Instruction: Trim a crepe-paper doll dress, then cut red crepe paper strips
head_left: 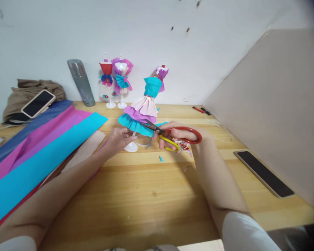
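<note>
A small dress form [153, 87] wears a teal paper top and a layered skirt of pale pink, purple and teal, and leans to the right. My left hand [121, 138] is closed by the stand's stem, under the teal bottom ruffle; its fingertips pinch at the stem or the ruffle's edge. In my right hand [170, 134] are scissors [193, 134] with one red and one yellow handle. Their slightly parted blades point left, against the teal ruffle [136, 124]. The stand's white base [131, 147] shows below. A roll of tape [143, 140] lies beside it.
Three more dressed forms [106, 80] stand along the wall beside a grey bottle [81, 83]. Coloured paper sheets [49, 153] cover the left side, with a phone [38, 104] on brown cloth behind. Paper scraps [184, 145] and another phone [264, 172] lie to the right.
</note>
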Action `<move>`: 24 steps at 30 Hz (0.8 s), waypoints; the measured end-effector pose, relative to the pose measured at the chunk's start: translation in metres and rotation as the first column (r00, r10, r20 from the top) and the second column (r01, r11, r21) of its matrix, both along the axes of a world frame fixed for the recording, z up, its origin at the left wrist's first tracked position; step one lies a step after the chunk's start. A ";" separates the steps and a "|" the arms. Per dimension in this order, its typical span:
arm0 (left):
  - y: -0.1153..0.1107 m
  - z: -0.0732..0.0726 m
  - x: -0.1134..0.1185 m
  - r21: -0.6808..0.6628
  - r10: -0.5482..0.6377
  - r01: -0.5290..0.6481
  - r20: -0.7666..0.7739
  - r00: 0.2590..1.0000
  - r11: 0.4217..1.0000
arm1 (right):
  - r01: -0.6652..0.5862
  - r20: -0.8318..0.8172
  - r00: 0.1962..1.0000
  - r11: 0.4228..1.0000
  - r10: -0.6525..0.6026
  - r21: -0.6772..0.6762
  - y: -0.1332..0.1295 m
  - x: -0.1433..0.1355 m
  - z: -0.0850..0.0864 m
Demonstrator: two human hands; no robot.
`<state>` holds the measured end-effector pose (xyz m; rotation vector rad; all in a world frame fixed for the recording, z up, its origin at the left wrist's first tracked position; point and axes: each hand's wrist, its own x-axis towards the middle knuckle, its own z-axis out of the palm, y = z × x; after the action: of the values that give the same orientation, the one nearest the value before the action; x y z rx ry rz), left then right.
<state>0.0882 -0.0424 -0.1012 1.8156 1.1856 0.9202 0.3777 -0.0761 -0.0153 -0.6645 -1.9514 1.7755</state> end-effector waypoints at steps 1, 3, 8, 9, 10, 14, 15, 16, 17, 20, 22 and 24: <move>-0.001 0.001 0.000 -0.017 -0.008 0.008 0.003 1.000 1.000 | 0.006 -0.009 1.000 1.000 -0.007 -0.010 0.000 -0.001 0.000; -0.001 0.002 0.000 -0.053 -0.023 0.024 0.022 1.000 0.998 | 0.020 -0.026 0.999 0.999 -0.021 -0.038 -0.002 -0.002 0.001; -0.002 0.004 0.001 -0.045 -0.022 0.025 0.057 0.998 0.999 | 0.067 0.044 0.997 0.995 -0.064 -0.076 -0.009 -0.004 0.011; -0.001 0.003 0.001 -0.042 -0.017 0.020 0.062 0.998 0.999 | 0.065 0.044 0.997 0.996 -0.063 -0.061 -0.009 -0.003 0.012; -0.001 0.003 0.001 -0.042 -0.012 0.015 0.069 0.998 0.999 | 0.058 0.035 0.998 0.998 -0.057 -0.040 -0.009 -0.003 0.011; -0.001 0.002 0.001 -0.060 -0.002 0.008 0.099 0.995 0.998 | 0.017 0.014 1.000 1.000 -0.017 0.006 -0.004 0.001 0.007; -0.001 0.003 0.001 -0.068 -0.007 0.014 0.105 0.994 0.998 | 0.002 0.015 1.000 1.000 -0.002 0.006 -0.003 0.002 0.007; -0.001 0.004 0.001 -0.079 -0.010 0.019 0.113 0.994 0.997 | -0.010 0.010 1.000 1.000 0.010 0.005 -0.003 0.003 0.006; -0.001 0.005 0.001 -0.092 -0.009 0.021 0.121 0.993 0.996 | -0.015 0.005 1.000 1.000 0.015 0.003 -0.002 0.004 0.006; -0.002 0.009 0.002 -0.116 0.006 0.010 0.134 0.991 0.993 | -0.025 0.018 1.000 1.000 0.025 0.003 -0.001 0.006 0.007; -0.003 0.011 0.003 -0.127 0.011 0.008 0.145 0.989 0.992 | -0.039 0.042 0.998 0.999 0.039 0.010 -0.001 0.009 0.007; -0.003 0.013 0.003 -0.149 0.013 0.013 0.170 0.985 0.989 | -0.041 0.044 0.998 0.999 0.041 -0.001 0.000 0.011 0.006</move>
<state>0.0911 -0.0454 -0.0883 1.5854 1.1164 0.9409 0.3885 -0.0763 -0.0091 -0.6739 -2.0070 1.7999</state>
